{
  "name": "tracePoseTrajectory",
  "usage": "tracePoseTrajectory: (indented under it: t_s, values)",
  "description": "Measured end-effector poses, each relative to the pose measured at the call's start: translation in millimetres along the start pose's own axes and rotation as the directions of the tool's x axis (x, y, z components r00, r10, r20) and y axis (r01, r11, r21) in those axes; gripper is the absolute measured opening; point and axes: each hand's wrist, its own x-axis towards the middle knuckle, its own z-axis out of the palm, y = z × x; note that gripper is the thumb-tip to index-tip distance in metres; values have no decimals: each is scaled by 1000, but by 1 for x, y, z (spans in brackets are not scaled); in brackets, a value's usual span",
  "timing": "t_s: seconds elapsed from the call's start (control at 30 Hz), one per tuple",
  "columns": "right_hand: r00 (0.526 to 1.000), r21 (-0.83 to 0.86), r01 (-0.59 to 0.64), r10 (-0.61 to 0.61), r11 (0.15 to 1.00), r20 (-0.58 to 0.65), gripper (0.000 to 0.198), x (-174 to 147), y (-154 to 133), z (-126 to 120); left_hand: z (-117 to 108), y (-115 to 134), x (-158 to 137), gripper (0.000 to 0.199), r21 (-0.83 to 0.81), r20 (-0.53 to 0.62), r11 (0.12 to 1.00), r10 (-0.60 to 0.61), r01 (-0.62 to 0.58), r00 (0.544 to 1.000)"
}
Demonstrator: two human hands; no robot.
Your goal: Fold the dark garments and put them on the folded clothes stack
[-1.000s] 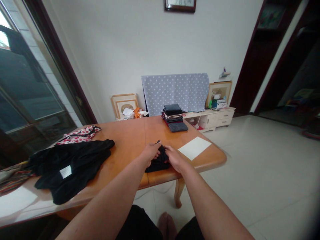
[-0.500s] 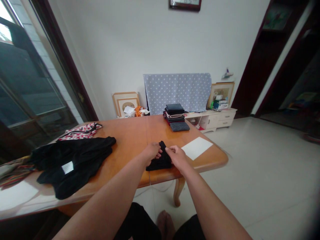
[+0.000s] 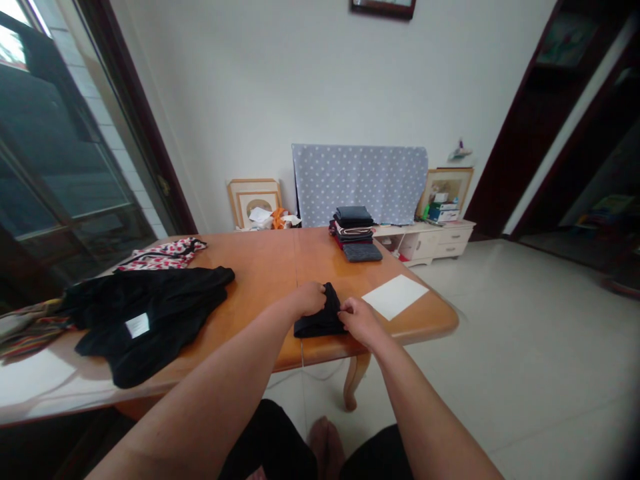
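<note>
A small black folded garment (image 3: 325, 323) lies near the front edge of the wooden table (image 3: 265, 267). My left hand (image 3: 311, 298) is closed at its upper left side, fingers curled onto the cloth and partly hidden. On its right edge my right hand (image 3: 357, 319) pinches the fabric between thumb and fingers. To the left a larger black garment (image 3: 165, 313) with a white label (image 3: 137, 325) is spread out loosely.
A stack of folded clothes (image 3: 353, 225) stands at the table's back right. A white sheet (image 3: 395, 296) lies near the right corner. A red-and-white patterned cloth (image 3: 163, 256) and striped cloth (image 3: 37, 327) are at the left. A low white cabinet (image 3: 440, 240) stands behind.
My right hand has shifted slightly down along the garment's right edge. My left hand remains at its upper left, now turned more over the cloth. The view has shifted slightly.
</note>
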Motion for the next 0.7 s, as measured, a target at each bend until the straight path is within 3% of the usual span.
tracePoseTrajectory:
  t_s: [0.2, 0.3, 0.43, 0.5, 0.63, 0.7]
  values:
    - [998, -45, -58, 58, 997, -16, 18, 3, 5, -15, 1, -11, -5, 21, 413, 61, 882, 220, -226, 974]
    - [994, -65, -92, 87, 994, -70, 24, 12, 3, -20, 2, -16, -12, 34, 544, 98, 791, 273, -281, 957]
    - [991, -22, -133, 133, 991, 4, 30, 26, -8, -17, 6, -18, -18, 50, 657, 135, 687, 296, -309, 946]
    - [982, 37, -180, 177, 983, 62, 27, 31, -15, -12, 8, -18, -21, 51, 737, 161, 594, 309, -322, 937]
    - [950, 204, -300, 272, 932, 153, 23, 40, -26, -4, 10, -21, -26, 55, 882, 209, 325, 379, -341, 902]
    - [943, 247, -321, 286, 914, 169, 23, 44, -29, -1, 11, -23, -28, 58, 893, 210, 287, 416, -347, 885]
